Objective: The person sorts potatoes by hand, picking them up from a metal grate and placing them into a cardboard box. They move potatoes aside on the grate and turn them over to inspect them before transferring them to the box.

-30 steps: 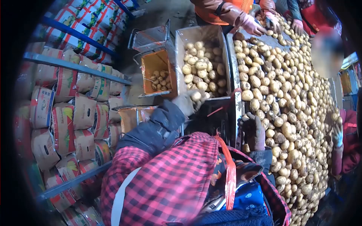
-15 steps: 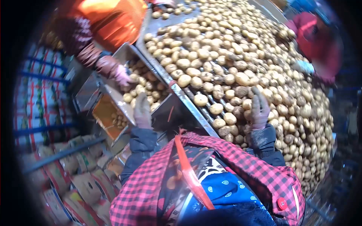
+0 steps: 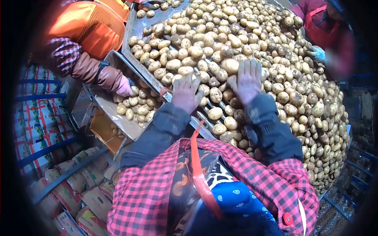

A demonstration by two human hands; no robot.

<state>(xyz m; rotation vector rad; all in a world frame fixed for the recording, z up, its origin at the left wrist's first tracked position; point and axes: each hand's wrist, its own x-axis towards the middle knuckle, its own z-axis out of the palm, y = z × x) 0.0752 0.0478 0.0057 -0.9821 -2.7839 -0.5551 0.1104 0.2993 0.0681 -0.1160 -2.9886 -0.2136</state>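
Observation:
Both of my hands wear dusty gloves and reach over a large heap of potatoes (image 3: 283, 74) on a slatted sorting table. My left hand (image 3: 186, 93) lies over the table's metal edge (image 3: 151, 78), fingers spread among the nearest potatoes. Further right, my right hand (image 3: 248, 80) rests palm down on the heap, fingers stretched out and thumb apart. Close to its thumb is a pale potato (image 3: 230, 66), slightly blurred. Neither hand is closed around a potato. Dark slats (image 3: 220, 106) show between the potatoes in front of me.
Left of the table stands a metal bin (image 3: 106, 104) holding potatoes, with a co-worker's pink glove (image 3: 125, 87) inside it. Another co-worker's pale glove (image 3: 316, 53) touches the heap at the far right. Cardboard cartons (image 3: 92, 204) and wrapped stacks (image 3: 43, 122) fill the left side.
My left hand has moved from above the bin, across the edge, onto the potatoes. My right hand has shifted forward and left, turning palm down. The view has shifted slightly.

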